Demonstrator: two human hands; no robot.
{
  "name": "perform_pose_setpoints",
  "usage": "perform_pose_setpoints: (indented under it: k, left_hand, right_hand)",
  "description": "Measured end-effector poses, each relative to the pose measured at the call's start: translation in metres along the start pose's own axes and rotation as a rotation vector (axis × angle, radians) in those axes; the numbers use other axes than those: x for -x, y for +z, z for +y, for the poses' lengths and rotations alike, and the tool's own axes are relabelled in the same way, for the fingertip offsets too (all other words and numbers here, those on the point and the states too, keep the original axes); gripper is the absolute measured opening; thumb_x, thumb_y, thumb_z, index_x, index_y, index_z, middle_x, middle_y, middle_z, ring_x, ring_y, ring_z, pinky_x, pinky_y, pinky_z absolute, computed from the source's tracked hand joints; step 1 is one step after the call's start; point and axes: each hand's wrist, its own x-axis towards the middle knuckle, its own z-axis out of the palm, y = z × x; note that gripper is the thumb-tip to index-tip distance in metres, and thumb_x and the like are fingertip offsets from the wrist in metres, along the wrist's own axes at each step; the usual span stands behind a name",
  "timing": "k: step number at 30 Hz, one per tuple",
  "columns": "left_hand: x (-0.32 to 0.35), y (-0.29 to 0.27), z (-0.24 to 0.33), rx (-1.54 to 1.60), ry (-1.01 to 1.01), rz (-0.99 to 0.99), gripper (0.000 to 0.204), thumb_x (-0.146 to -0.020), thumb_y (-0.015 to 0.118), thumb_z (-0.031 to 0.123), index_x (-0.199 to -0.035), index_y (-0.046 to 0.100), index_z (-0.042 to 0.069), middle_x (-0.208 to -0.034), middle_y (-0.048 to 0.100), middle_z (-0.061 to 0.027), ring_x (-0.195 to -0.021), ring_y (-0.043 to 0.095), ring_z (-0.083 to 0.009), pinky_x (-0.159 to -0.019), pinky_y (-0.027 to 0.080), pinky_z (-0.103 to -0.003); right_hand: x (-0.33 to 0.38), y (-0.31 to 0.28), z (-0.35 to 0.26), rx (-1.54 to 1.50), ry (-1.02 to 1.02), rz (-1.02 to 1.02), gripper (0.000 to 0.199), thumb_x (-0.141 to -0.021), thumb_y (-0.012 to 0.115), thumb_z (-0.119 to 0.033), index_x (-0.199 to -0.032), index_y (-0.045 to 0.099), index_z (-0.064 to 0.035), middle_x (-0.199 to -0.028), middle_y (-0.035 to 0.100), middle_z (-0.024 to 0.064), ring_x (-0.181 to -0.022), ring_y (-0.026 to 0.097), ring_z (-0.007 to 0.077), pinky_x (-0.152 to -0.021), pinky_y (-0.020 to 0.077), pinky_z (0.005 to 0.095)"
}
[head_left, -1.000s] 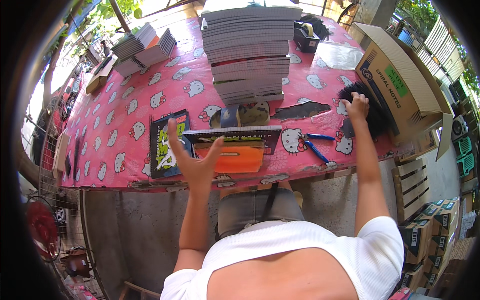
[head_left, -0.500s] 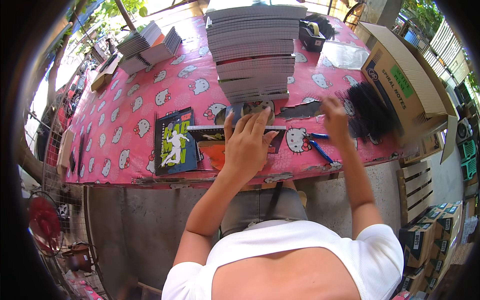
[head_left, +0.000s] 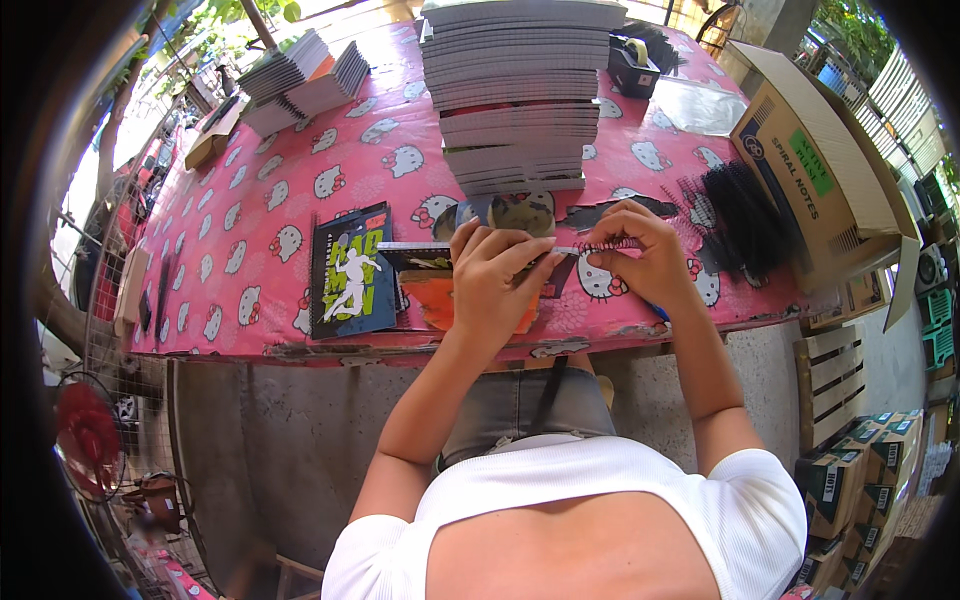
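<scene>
Near the table's front edge lies an unbound notebook (head_left: pixel 428 297) with an orange cover, its white punched edge facing away from me. My left hand (head_left: pixel 492 275) grips that edge, thumb and fingers closed around the pages. At the notebook's right end, my right hand (head_left: pixel 645 255) pinches a dark spiral coil (head_left: pixel 618 244), its tip at the corner of the punched edge. A blue-handled tool (head_left: pixel 659 312) is mostly hidden under my right hand. To the left rests a dark notebook (head_left: pixel 352 272) with a white figure on its cover.
Behind my hands rises a tall stack of notebooks (head_left: pixel 515 105). Loose black coils (head_left: pixel 742 215) lie to the right beside an open cardboard box (head_left: pixel 800 165). A tape dispenser (head_left: pixel 632 72) stands at the back; smaller notebook stacks (head_left: pixel 305 90) sit far left on the pink table cover (head_left: pixel 270 215).
My right hand has come in from the right and now holds a coil against the notebook's end. My left hand has gone from lying spread on the notebook to gripping its edge.
</scene>
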Motion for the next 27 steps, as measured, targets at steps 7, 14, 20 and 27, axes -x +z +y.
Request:
perform_pose_setpoints:
  k: [7,14,20,27]
  left_hand:
    - [-0.001,0.001,0.003,0.023,-0.115,0.034,0.025,-0.066,0.080,0.021,-0.088,0.072,0.013,-0.080,0.066,-0.0012,-0.076,0.059,-0.0185,-0.086,0.039,-0.035]
    - [0.002,-0.008,-0.003,-0.202,-0.056,0.016,0.024,-0.065,0.080,0.029,-0.080,0.070,0.013,-0.078,0.065,0.0002,-0.082,0.058,-0.0191,-0.095,0.030,-0.039]
    - [0.003,-0.007,-0.003,-0.184,-0.080,-0.025,0.023,-0.063,0.079,0.031,-0.077,0.070,0.014,-0.076,0.065,0.0009,-0.080,0.057,-0.0174,-0.096,0.029,-0.039]
    - [0.014,-0.016,-0.007,-0.152,-0.045,-0.021,0.026,-0.063,0.079,0.031,-0.080,0.070,0.014,-0.074,0.065,0.0017,-0.079,0.057,-0.0172,-0.096,0.030,-0.039]
  right_hand:
    - [-0.008,-0.011,-0.008,0.023,0.111,-0.252,0.017,-0.079,0.067,0.001,-0.097,0.066,0.0010,-0.083,0.060,0.0044,-0.071,0.056,0.0071,-0.062,0.0450,0.0221]
    - [0.004,0.009,-0.019,0.345,-0.068,-0.037,0.026,-0.080,0.067,-0.010,-0.104,0.058,-0.0057,-0.086,0.061,0.0093,-0.075,0.062,0.0270,-0.061,0.0479,0.0367]
    - [0.000,0.016,-0.025,0.455,-0.095,-0.047,0.020,-0.081,0.065,-0.013,-0.099,0.059,-0.0075,-0.092,0.059,0.0089,-0.077,0.061,0.0293,-0.060,0.0477,0.0374]
    - [-0.044,-0.004,-0.024,0.316,0.365,-0.590,0.030,-0.081,0.064,-0.010,-0.110,0.059,-0.0043,-0.092,0.062,0.0109,-0.074,0.063,0.0297,-0.067,0.0505,0.0356]
